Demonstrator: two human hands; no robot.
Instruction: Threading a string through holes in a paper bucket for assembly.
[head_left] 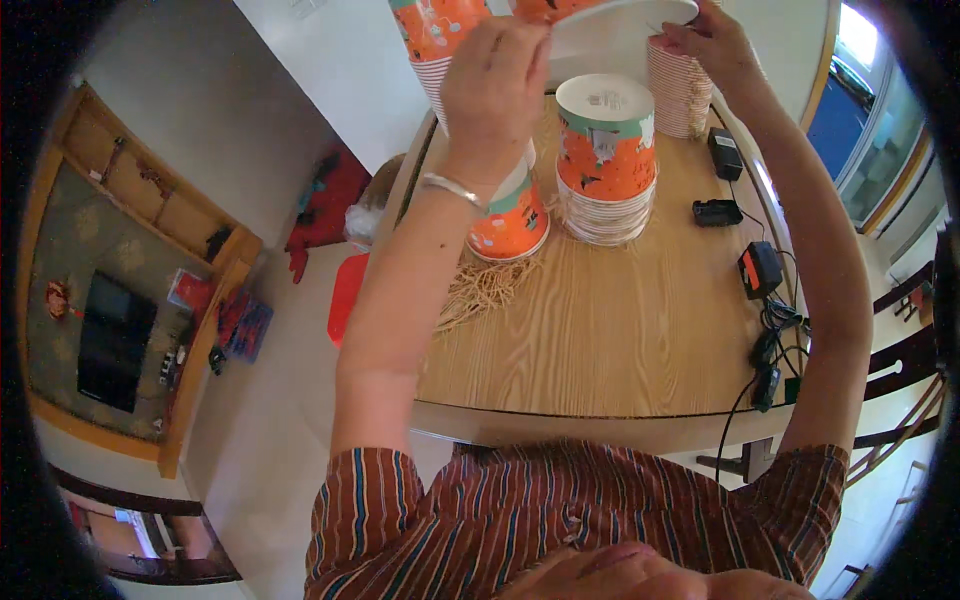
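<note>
My left hand [495,75] and my right hand [712,40] are raised together at the top of the view, each gripping a side of a white-rimmed orange paper bowl [610,20] held up over the wooden table [610,330]. Below the hands stands a stack of upturned orange and green paper bowls [606,160]. A second stack [510,215] is partly hidden behind my left wrist, which wears a silver bangle. A heap of thin tan rubber bands [485,285] lies in front of that stack.
A tall stack of pale bowls [680,90] stands at the table's far right. Black chargers and cables [760,280] lie along the right edge. More orange cups [435,40] rise at the top left. Dark chairs [905,360] are on the right, a red stool [347,295] on the left floor.
</note>
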